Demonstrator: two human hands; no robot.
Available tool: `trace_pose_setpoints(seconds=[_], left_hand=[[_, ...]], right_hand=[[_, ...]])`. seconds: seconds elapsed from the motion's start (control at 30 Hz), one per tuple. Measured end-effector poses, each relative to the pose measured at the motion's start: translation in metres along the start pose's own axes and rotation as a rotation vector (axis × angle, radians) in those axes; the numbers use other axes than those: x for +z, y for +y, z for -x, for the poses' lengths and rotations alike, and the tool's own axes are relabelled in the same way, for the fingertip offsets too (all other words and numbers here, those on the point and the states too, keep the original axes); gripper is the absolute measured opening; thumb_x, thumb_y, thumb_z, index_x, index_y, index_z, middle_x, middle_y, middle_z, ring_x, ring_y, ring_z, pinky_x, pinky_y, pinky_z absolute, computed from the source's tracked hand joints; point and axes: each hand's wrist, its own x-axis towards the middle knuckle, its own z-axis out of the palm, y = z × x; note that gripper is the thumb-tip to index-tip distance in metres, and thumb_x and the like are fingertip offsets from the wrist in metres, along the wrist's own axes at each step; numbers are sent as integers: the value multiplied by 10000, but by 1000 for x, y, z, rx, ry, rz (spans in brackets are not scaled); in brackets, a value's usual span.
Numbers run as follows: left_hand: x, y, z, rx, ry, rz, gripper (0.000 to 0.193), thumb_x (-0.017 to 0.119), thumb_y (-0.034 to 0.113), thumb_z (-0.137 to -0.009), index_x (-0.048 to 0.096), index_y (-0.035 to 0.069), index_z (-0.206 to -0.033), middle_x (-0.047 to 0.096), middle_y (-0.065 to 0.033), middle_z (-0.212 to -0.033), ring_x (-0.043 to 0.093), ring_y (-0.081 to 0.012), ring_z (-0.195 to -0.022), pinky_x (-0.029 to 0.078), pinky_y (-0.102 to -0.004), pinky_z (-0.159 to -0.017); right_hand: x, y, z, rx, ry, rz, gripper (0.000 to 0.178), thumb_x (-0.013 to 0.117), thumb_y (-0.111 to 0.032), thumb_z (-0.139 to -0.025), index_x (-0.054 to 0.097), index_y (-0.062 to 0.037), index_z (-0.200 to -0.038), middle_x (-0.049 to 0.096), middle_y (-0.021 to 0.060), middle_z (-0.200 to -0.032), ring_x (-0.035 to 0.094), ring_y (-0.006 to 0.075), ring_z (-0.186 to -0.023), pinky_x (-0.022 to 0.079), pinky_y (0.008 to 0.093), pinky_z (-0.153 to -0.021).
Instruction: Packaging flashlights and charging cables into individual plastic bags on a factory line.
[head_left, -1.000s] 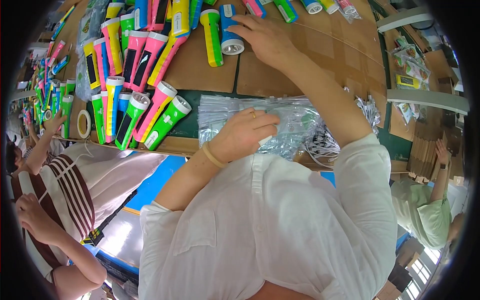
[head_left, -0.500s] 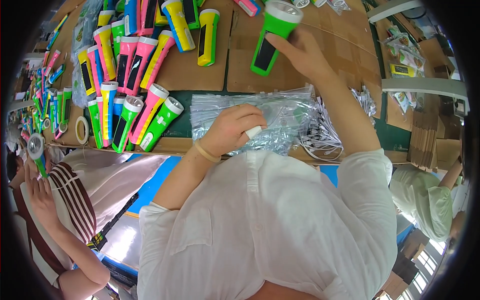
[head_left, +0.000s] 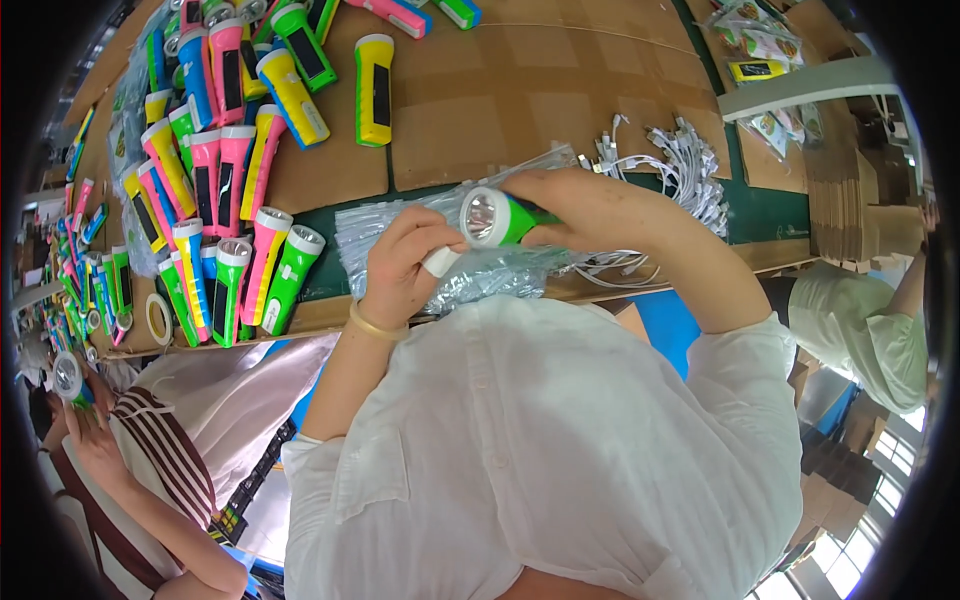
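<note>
My right hand (head_left: 580, 205) is wrapped round a green flashlight (head_left: 492, 218) with a white rim, its lens turned toward the left. Close by, my left hand (head_left: 405, 262) has its fingers curled near the lens. A small white piece (head_left: 441, 261) shows at its thumb; whether it is held or wrapped round the thumb I cannot tell. Both hands are over a stack of clear plastic zip bags (head_left: 365, 235) at the table's near edge. Just right of the bags lies a bundle of white cables (head_left: 680, 170), partly behind my right arm.
Many coloured flashlights (head_left: 235, 170) stand and lie at the left; a yellow one (head_left: 374, 90) lies apart on cardboard (head_left: 560, 90). A tape roll (head_left: 158, 318) is at the near left edge. A grey metal bar (head_left: 800, 88) is at right. Another person's hand (head_left: 98, 445) holds a flashlight at far left.
My right hand has brought the green flashlight from above the cardboard down toward my left hand and turned its lens leftward. My left hand has lifted off the bags slightly. The view has shifted.
</note>
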Motion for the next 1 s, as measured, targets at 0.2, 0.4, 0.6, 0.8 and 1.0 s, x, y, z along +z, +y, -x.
trace_pose_setpoints(seconds=[0.2,0.4,0.6,0.8,1.0], left_hand=[[12,-1,-5,70,-187,23,164,759,-8,-766,710,55,-909,596,-86,-885,587,-257,-799,488,-332,-682],[5,-9,7,-62,-58,-124,169,750,-14,-780,662,29,-918,604,-106,-887,600,-279,-822,502,-344,-702],[14,-9,4,-19,-77,-107,179,759,-11,-774,664,29,-919,610,-109,-895,601,-288,-819,503,-350,-697],[11,-13,5,-26,-76,-114,180,770,1,-770,666,29,-914,613,-111,-897,607,-289,-815,506,-355,-687],[10,-9,5,-32,-79,-122,177,772,3,-771,665,24,-911,614,-110,-892,608,-289,-815,505,-353,-686]], right_hand=[[48,-6,-12,76,-71,247,392,700,-184,-887,584,-61,-1240,631,142,-1168,656,357,-1038,533,466,-876],[2,80,33,224,544,127,178,707,-244,-895,733,-88,-977,692,122,-990,680,345,-947,539,436,-809],[-22,143,90,878,281,577,171,692,-241,-885,770,-127,-985,730,138,-978,697,330,-987,540,459,-831],[-38,107,114,756,603,6,180,696,-197,-923,766,-33,-948,726,98,-842,672,185,-635,510,319,-600],[-70,49,134,222,1044,-510,222,531,-242,-1070,638,-66,-988,495,-39,-669,408,40,-541,287,195,-487]])
